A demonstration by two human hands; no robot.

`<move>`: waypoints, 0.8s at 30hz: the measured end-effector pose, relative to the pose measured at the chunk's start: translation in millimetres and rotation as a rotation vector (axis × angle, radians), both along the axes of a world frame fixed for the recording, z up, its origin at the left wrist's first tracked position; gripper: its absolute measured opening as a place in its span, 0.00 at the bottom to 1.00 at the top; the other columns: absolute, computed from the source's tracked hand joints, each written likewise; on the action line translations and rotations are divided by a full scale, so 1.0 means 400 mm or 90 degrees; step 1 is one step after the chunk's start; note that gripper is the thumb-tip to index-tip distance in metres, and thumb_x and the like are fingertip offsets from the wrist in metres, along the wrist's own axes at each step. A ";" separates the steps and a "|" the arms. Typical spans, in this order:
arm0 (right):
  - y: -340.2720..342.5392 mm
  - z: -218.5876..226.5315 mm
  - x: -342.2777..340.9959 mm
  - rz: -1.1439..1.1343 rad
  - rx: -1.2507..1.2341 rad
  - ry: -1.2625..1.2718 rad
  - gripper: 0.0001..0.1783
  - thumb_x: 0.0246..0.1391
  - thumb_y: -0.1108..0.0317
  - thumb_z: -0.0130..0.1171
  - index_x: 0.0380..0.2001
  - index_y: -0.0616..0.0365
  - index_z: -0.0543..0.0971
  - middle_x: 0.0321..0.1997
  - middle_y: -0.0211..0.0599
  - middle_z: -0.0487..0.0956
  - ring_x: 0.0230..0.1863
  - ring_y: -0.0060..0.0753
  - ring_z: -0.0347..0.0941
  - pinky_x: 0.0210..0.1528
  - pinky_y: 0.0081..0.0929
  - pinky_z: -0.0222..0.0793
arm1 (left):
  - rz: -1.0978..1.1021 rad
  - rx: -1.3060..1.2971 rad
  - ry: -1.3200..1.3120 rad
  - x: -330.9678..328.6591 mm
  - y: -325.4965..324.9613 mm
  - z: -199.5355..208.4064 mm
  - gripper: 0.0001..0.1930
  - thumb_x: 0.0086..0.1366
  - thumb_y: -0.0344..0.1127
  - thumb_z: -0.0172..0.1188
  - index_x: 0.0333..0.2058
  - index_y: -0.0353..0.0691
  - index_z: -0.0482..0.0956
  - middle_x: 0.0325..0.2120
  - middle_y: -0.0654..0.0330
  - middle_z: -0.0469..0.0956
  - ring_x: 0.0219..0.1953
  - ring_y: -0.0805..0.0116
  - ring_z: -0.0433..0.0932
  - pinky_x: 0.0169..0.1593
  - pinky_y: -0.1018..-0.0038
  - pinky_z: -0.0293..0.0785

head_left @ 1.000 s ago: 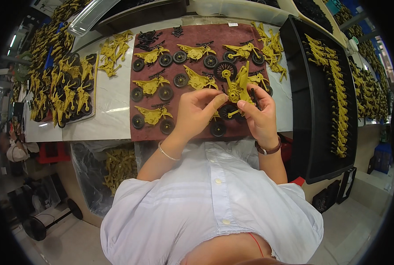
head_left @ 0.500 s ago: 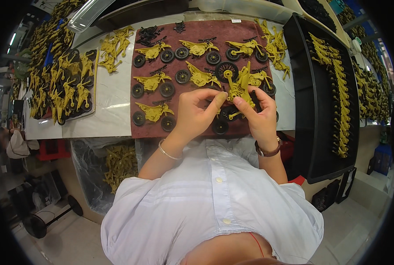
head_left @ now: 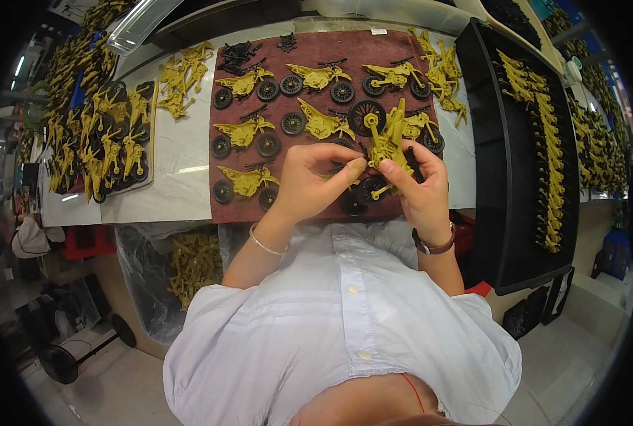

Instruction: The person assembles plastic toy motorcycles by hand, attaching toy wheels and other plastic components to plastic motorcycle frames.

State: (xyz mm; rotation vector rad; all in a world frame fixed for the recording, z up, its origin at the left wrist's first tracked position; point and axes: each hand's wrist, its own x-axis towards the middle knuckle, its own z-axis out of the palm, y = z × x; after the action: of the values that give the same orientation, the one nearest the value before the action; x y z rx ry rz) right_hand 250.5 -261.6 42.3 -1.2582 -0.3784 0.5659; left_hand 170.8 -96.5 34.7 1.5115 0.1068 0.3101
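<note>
A yellow toy motorcycle (head_left: 386, 142) with a black wheel (head_left: 365, 117) at its far end is held up over the maroon cloth (head_left: 302, 42). My right hand (head_left: 424, 181) grips its body from the right, thumb across the near side. At the toy's left side, my left hand (head_left: 321, 177) is closed in a pinch, thumb against forefinger. Whatever lies between those fingertips is too small or hidden to name. A slim black piece shows close above them. Beneath the held toy, other toy motorcycles are partly covered by my hands.
Rows of toy motorcycles (head_left: 245, 133) lie on the cloth, with loose black parts (head_left: 238, 55) at its far left. Yellow parts (head_left: 183, 78) are piled left and right of it. A black tray (head_left: 494, 177) holding a row of yellow parts stands right; a loaded board (head_left: 103, 142) lies left.
My right hand and the held motorcycle have shifted slightly right and nearer to me. My left hand stays pinched beside the toy, barely moved.
</note>
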 end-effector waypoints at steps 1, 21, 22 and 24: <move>0.000 0.004 -0.002 0.003 -0.001 -0.001 0.13 0.52 0.74 0.62 0.40 0.67 0.77 0.37 0.30 0.80 0.37 0.14 0.72 0.39 0.15 0.70 | -0.015 -0.019 0.009 -0.002 0.001 -0.001 0.05 0.59 0.22 0.61 0.34 0.26 0.80 0.30 0.58 0.81 0.31 0.77 0.78 0.36 0.82 0.74; 0.009 0.019 -0.011 -0.040 -0.023 -0.171 0.16 0.51 0.75 0.64 0.43 0.68 0.76 0.38 0.32 0.79 0.37 0.16 0.73 0.40 0.16 0.70 | 0.076 0.107 -0.079 0.002 -0.011 0.013 0.06 0.54 0.27 0.66 0.30 0.30 0.82 0.25 0.55 0.82 0.27 0.73 0.80 0.32 0.79 0.74; 0.012 0.023 -0.012 -0.046 -0.034 -0.199 0.16 0.51 0.75 0.64 0.43 0.68 0.76 0.39 0.32 0.79 0.38 0.17 0.73 0.40 0.16 0.70 | 0.079 0.106 -0.078 0.000 -0.010 0.012 0.06 0.54 0.28 0.66 0.30 0.30 0.82 0.25 0.55 0.82 0.27 0.73 0.80 0.31 0.79 0.74; 0.016 0.026 -0.014 -0.051 -0.044 -0.227 0.16 0.51 0.75 0.64 0.43 0.68 0.75 0.39 0.32 0.79 0.38 0.17 0.73 0.41 0.17 0.70 | 0.084 0.108 -0.085 0.001 -0.008 0.013 0.06 0.54 0.27 0.66 0.30 0.30 0.82 0.25 0.55 0.82 0.27 0.73 0.80 0.31 0.79 0.74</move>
State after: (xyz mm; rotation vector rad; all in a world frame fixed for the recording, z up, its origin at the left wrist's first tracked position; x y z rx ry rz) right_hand 245.0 -255.4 52.6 -1.4378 -0.6062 0.2867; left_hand 171.4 -99.7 39.7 1.6507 0.0762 0.5353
